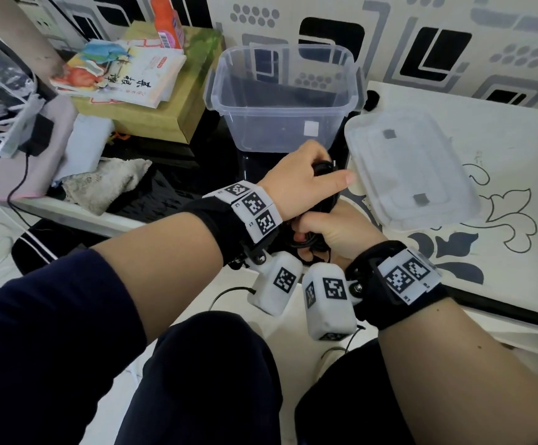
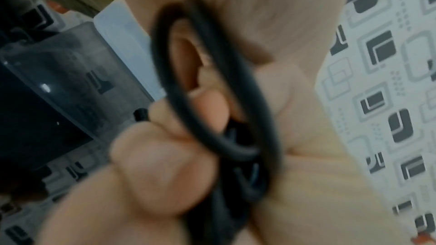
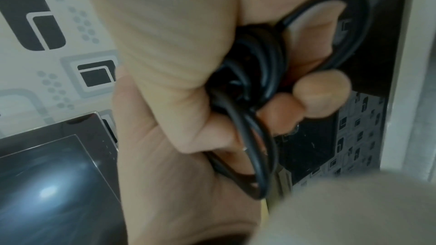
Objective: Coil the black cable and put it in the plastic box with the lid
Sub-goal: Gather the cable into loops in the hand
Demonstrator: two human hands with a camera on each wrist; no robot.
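The black cable (image 1: 323, 170) is bunched into loops between both hands, in front of the clear plastic box (image 1: 280, 110). My left hand (image 1: 303, 178) grips the upper end of the bundle, thumb pointing right. Just below it, my right hand (image 1: 338, 231) closes round the lower end. In the left wrist view a cable loop (image 2: 160, 59) stands out over curled fingers (image 2: 160, 170). The right wrist view shows several cable turns (image 3: 264, 62) packed inside my right hand (image 3: 169, 174). The box stands upright with nothing in it. Its lid (image 1: 415, 175) lies to the right on the white table (image 1: 502, 162).
Left of the box, books (image 1: 123, 75) and an orange bottle (image 1: 166, 20) sit on a cardboard carton. A grey cloth (image 1: 107, 181) lies on the dark surface nearer me. A thin wire (image 1: 226, 293) trails on the floor by my knees.
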